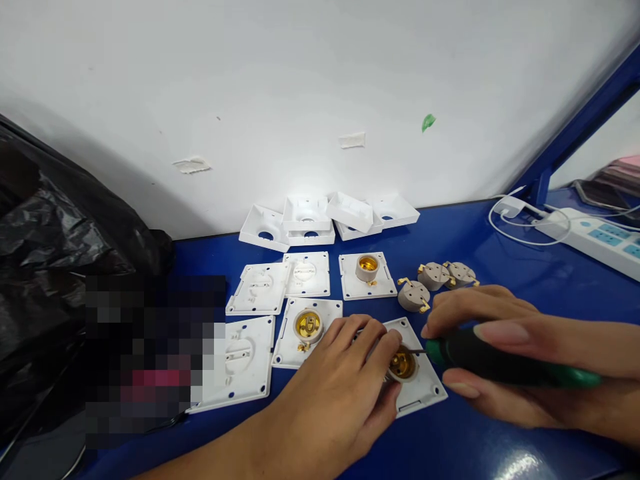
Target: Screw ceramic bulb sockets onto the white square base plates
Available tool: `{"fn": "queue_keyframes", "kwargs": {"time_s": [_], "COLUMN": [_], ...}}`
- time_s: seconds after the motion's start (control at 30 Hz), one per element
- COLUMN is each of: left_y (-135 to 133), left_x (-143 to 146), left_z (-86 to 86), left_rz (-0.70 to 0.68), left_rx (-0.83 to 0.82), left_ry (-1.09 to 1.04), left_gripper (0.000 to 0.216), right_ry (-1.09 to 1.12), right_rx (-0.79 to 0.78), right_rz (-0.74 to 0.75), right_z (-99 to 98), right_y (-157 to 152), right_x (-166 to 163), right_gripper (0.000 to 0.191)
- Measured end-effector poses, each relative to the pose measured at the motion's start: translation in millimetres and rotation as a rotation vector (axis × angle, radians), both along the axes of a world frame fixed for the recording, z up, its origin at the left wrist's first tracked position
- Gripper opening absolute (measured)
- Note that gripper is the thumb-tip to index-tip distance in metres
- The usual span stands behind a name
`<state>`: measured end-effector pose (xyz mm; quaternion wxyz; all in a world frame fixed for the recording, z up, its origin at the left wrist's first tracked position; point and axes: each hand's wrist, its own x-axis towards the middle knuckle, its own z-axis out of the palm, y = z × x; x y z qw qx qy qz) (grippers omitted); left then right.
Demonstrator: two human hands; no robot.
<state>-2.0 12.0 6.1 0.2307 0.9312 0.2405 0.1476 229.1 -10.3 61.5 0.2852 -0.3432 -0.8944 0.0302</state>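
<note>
The green-and-black screwdriver (525, 367) is nearly level, its thin shaft pointing left at the socket (403, 365). Round and gold-coloured inside, the socket sits mouth up on the plate (425, 387), which is white, flat and partly hidden.

Left hand (345, 373): is curling thumb and fingers around a brass-lined lampholder (403, 367) on a white square base plate (425, 390).
Right hand (560, 340): is gripping a green-and-black screwdriver (510, 367), its shaft reaching the lampholder's rim.
Fitted plates (349, 280): two more are lying beyond the left hand, each bearing a lampholder.
Bare plates (246, 363): three are lying farther left.
Loose lampholders (414, 297): three are sitting clustered, brass tabs showing.
Square covers (355, 212): are overlapping near the white wall (300, 80).
Power strip (600, 233): is resting far right.
Black plastic bag (75, 207): is slumping far left.
</note>
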Motion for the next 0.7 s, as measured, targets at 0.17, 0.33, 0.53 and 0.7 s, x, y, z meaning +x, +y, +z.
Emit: {"fn": "queue_keyframes", "kwargs": {"time_s": [0.17, 0.33, 0.53, 0.7], "left_y": [0.8, 0.4, 0.1, 0.4], "left_x": [-0.8, -0.6, -0.3, 0.6], "left_z": [0.7, 0.9, 0.6, 1.3], "left_rz": [-0.007, -0.001, -0.008, -0.010], "left_rx": [0.010, -0.004, -0.007, -0.002], "left_ry": [-0.010, 0.016, 0.014, 0.033], "left_gripper": [0.024, 0.025, 0.019, 0.020], "right_ry": [-0.043, 0.023, 0.078, 0.025], "right_rx": [-0.036, -0.036, -0.098, -0.057], "right_rz": [0.079, 0.008, -0.050, 0.037], "right_z": [5.1, -2.9, -15.3, -20.2], "right_y": [1.2, -4.1, -8.9, -6.6], "right_x": [-6.0, -5.5, -1.3, 0.4], "right_gripper": [0.011, 0.003, 0.011, 0.010]}}
